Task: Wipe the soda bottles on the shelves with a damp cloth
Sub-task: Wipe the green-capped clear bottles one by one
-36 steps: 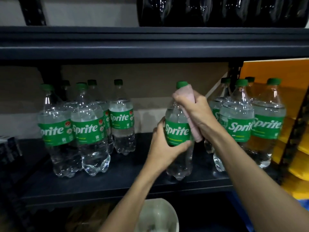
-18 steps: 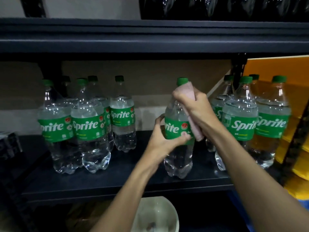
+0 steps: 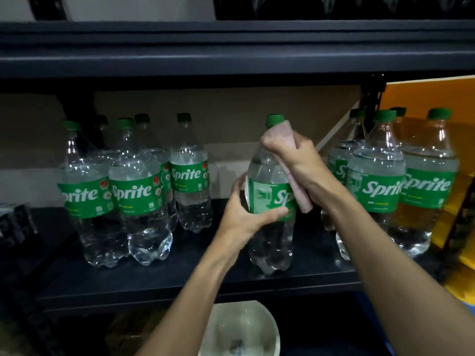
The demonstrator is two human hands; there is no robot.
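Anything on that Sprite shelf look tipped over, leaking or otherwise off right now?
Nothing stands out. The bottle being wiped stands upright on the shelf, left hand gripping its label, right hand pressing the pink cloth to its neck. The other bottles stand upright and capped; no puddle shows, though lighting is dim.

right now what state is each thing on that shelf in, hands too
middle bottle: upright on shelf, capped, held
left hand: gripping the bottle's label
right hand: pressing cloth to the bottle's neck
pink cloth: folded, clutched
left bottles: upright, capped
right bottles: upright, capped
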